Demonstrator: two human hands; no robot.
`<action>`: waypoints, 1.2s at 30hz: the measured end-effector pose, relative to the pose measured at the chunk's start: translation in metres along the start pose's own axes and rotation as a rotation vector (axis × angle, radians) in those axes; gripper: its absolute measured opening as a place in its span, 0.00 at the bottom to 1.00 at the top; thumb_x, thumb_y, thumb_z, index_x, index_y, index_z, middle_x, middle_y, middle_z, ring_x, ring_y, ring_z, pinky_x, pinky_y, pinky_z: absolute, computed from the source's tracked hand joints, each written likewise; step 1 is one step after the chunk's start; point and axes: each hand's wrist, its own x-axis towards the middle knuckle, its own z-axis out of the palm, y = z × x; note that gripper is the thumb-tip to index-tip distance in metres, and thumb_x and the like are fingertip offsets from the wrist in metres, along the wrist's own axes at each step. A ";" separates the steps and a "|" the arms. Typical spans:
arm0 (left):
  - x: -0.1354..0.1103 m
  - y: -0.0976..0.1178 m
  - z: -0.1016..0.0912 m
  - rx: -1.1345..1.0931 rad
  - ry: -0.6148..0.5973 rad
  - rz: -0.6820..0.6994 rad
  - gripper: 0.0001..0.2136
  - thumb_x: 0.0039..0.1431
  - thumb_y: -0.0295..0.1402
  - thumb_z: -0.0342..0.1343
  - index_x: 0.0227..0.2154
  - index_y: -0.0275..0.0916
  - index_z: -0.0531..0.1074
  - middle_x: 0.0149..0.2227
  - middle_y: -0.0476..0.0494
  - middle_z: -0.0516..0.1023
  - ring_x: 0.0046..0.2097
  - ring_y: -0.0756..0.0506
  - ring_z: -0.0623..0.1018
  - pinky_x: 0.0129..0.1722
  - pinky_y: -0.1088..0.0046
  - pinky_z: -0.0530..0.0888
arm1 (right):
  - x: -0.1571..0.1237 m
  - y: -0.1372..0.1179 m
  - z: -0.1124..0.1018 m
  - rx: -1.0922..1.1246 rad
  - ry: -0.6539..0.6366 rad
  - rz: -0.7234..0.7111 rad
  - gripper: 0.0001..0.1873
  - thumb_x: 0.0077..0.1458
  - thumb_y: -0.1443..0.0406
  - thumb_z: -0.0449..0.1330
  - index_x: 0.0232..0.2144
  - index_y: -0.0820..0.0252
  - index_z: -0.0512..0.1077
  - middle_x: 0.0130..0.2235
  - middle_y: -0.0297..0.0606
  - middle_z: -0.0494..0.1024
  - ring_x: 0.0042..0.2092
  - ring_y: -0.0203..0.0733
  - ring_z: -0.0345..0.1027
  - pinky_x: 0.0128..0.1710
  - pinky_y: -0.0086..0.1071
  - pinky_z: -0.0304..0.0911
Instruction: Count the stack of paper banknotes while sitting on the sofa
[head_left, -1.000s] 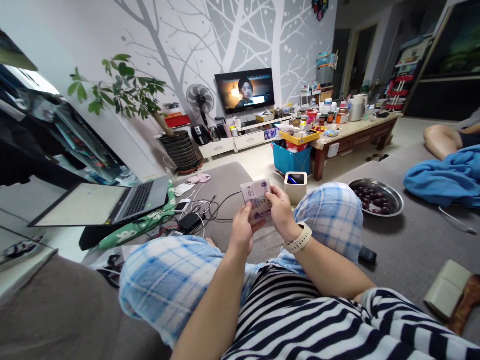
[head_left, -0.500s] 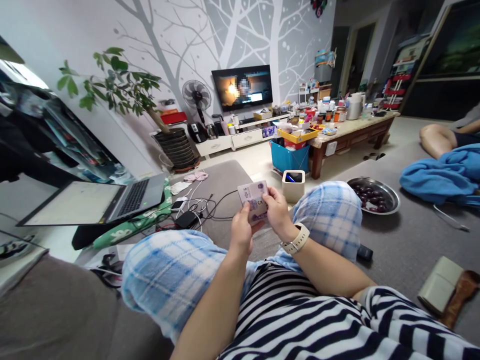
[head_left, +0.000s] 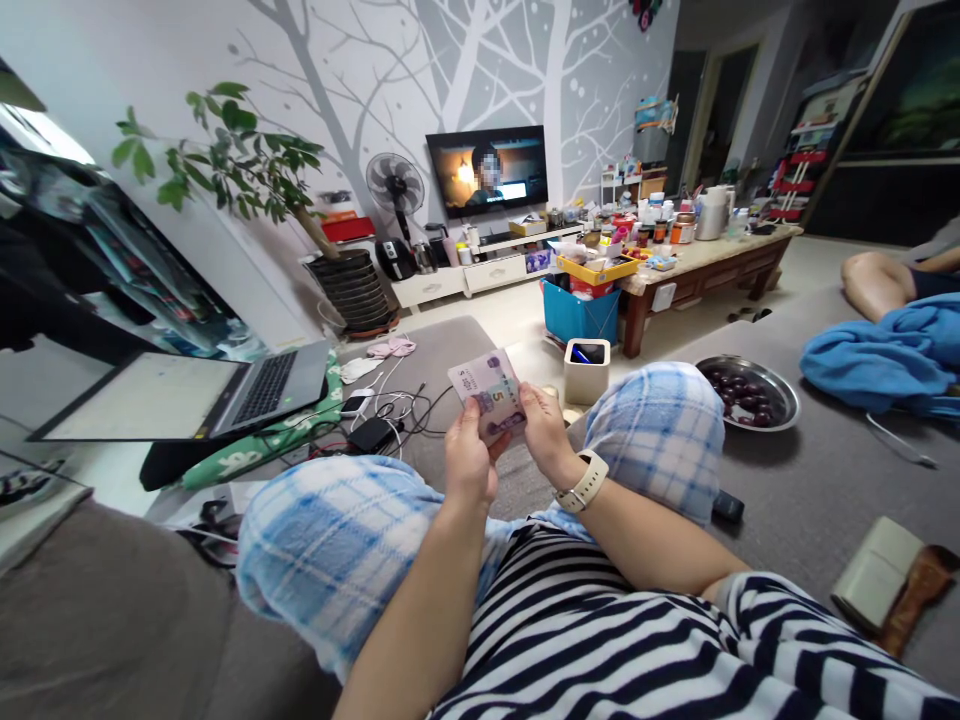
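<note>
From across the room, the person pinches a small fold of renminbi banknotes (head_left: 491,395) between the left hand (head_left: 469,470) and the right hand (head_left: 544,435), both gripping the paper firmly, up above the blue plaid pajama trousers (head_left: 660,440) — the notes are all in hand, how many cannot be told — none laid down.

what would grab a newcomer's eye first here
The pink paper banknotes, held between the left hand and right hand, sit front and centre. Behind them, a grey-and-white bare-tree mural spreads across the far wall around a black flat television. To the right lies a round steel plate of dark fruit.
</note>
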 end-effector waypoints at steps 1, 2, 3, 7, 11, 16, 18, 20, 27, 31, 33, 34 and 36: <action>0.000 0.001 0.000 -0.002 -0.006 -0.016 0.11 0.59 0.37 0.55 0.38 0.35 0.73 0.33 0.43 0.79 0.27 0.50 0.77 0.24 0.78 0.73 | 0.000 0.002 0.000 -0.014 0.009 -0.003 0.21 0.59 0.51 0.49 0.32 0.61 0.73 0.32 0.38 0.74 0.35 0.40 0.66 0.34 0.31 0.62; 0.000 0.001 0.001 -0.002 -0.010 -0.033 0.10 0.59 0.37 0.55 0.37 0.35 0.73 0.33 0.43 0.79 0.27 0.50 0.77 0.24 0.77 0.74 | -0.001 0.004 0.000 -0.040 0.023 -0.009 0.21 0.59 0.51 0.49 0.32 0.61 0.72 0.31 0.37 0.74 0.35 0.39 0.66 0.34 0.31 0.61; 0.000 0.002 0.001 -0.002 -0.010 -0.049 0.10 0.60 0.37 0.54 0.37 0.35 0.73 0.33 0.43 0.79 0.27 0.50 0.78 0.24 0.77 0.74 | -0.001 0.005 0.000 -0.078 0.036 -0.018 0.21 0.60 0.51 0.48 0.31 0.61 0.72 0.30 0.37 0.73 0.34 0.39 0.65 0.33 0.30 0.61; -0.002 0.005 0.002 -0.003 0.001 -0.093 0.10 0.62 0.36 0.51 0.36 0.34 0.73 0.31 0.43 0.79 0.25 0.49 0.78 0.24 0.75 0.75 | -0.006 0.011 0.002 -0.242 0.094 -0.074 0.20 0.62 0.53 0.46 0.35 0.59 0.72 0.33 0.38 0.74 0.35 0.40 0.66 0.36 0.32 0.61; -0.002 0.005 0.002 0.006 -0.004 -0.081 0.11 0.62 0.36 0.51 0.36 0.34 0.73 0.30 0.44 0.78 0.24 0.50 0.77 0.24 0.75 0.75 | -0.010 0.013 0.005 -0.283 0.091 -0.136 0.20 0.63 0.56 0.45 0.45 0.59 0.71 0.43 0.44 0.75 0.43 0.43 0.67 0.43 0.34 0.61; 0.001 0.004 0.000 0.032 0.019 -0.002 0.10 0.61 0.36 0.52 0.36 0.34 0.73 0.29 0.45 0.78 0.24 0.51 0.77 0.24 0.76 0.75 | -0.007 0.010 0.005 -0.189 0.014 -0.113 0.20 0.62 0.55 0.48 0.45 0.59 0.72 0.43 0.42 0.76 0.44 0.42 0.67 0.43 0.33 0.62; 0.002 0.004 -0.001 0.040 0.016 0.016 0.10 0.60 0.36 0.53 0.36 0.34 0.73 0.29 0.45 0.78 0.25 0.51 0.77 0.25 0.76 0.75 | -0.004 0.008 0.004 -0.095 -0.027 -0.061 0.22 0.61 0.52 0.48 0.41 0.60 0.73 0.38 0.40 0.76 0.39 0.41 0.67 0.39 0.31 0.62; 0.002 0.002 0.000 0.055 -0.001 0.011 0.10 0.60 0.36 0.53 0.37 0.35 0.73 0.30 0.44 0.78 0.26 0.50 0.77 0.28 0.74 0.75 | -0.001 0.008 0.002 -0.008 -0.026 0.002 0.25 0.60 0.49 0.47 0.35 0.62 0.74 0.33 0.38 0.76 0.34 0.39 0.66 0.34 0.30 0.62; 0.000 -0.004 0.000 0.084 -0.076 -0.041 0.11 0.58 0.38 0.55 0.37 0.35 0.74 0.33 0.41 0.80 0.32 0.46 0.80 0.34 0.67 0.77 | 0.003 0.017 -0.001 -0.061 0.070 0.044 0.26 0.58 0.46 0.48 0.30 0.62 0.72 0.28 0.36 0.73 0.29 0.37 0.62 0.31 0.30 0.60; -0.002 -0.001 0.001 0.071 -0.068 -0.067 0.11 0.59 0.38 0.54 0.37 0.34 0.74 0.32 0.41 0.79 0.32 0.45 0.80 0.35 0.66 0.77 | -0.001 0.012 -0.001 -0.145 0.072 0.002 0.24 0.60 0.48 0.46 0.32 0.60 0.72 0.29 0.36 0.73 0.31 0.38 0.63 0.31 0.30 0.59; -0.002 0.000 0.001 0.054 -0.057 -0.073 0.10 0.59 0.36 0.53 0.37 0.34 0.74 0.32 0.42 0.79 0.31 0.46 0.80 0.35 0.66 0.77 | -0.005 0.004 -0.001 -0.202 0.058 -0.027 0.22 0.61 0.50 0.46 0.32 0.58 0.71 0.29 0.36 0.72 0.31 0.38 0.63 0.31 0.30 0.58; -0.002 0.000 0.001 0.045 -0.052 -0.070 0.10 0.59 0.36 0.53 0.37 0.35 0.74 0.32 0.42 0.79 0.31 0.46 0.79 0.35 0.66 0.77 | -0.006 0.000 -0.001 -0.229 0.047 -0.040 0.21 0.61 0.51 0.46 0.32 0.58 0.70 0.29 0.35 0.72 0.31 0.38 0.63 0.31 0.30 0.57; -0.001 0.000 0.001 0.036 -0.046 -0.051 0.09 0.58 0.35 0.54 0.37 0.35 0.74 0.32 0.43 0.79 0.29 0.47 0.79 0.35 0.67 0.77 | -0.008 -0.006 0.000 -0.270 0.014 -0.061 0.18 0.62 0.53 0.47 0.32 0.58 0.69 0.29 0.35 0.71 0.32 0.38 0.62 0.31 0.29 0.56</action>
